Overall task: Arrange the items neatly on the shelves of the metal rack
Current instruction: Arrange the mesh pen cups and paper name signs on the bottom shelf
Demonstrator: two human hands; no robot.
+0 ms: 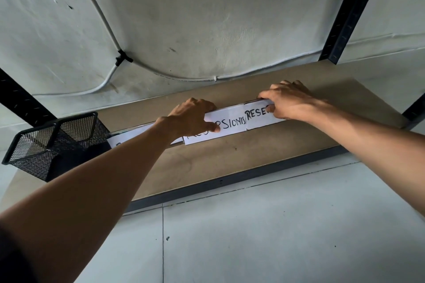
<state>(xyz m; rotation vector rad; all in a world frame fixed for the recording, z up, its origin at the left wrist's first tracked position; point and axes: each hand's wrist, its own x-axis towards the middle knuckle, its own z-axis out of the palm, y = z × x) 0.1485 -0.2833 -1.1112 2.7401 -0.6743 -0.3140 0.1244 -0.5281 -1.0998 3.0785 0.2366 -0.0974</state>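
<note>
On the rack's shelf board (230, 163), the left hand (190, 117) pinches the middle name sign (232, 123) and the right hand (291, 102) the right name sign (255, 117), thumbs in front and fingers curled over the tops, apparently butting them flush in one row near the mesh desk organiser (46, 145).

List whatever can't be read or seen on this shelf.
Head view:
- Middle sign: opening letters covered by the left hand; only "SIONIS" reads.
- Right sign: text after "RESE" hidden under the right hand.
- Left sign: almost wholly behind the left forearm and mesh basket.
- Basket's inside: too dark to tell.
</note>
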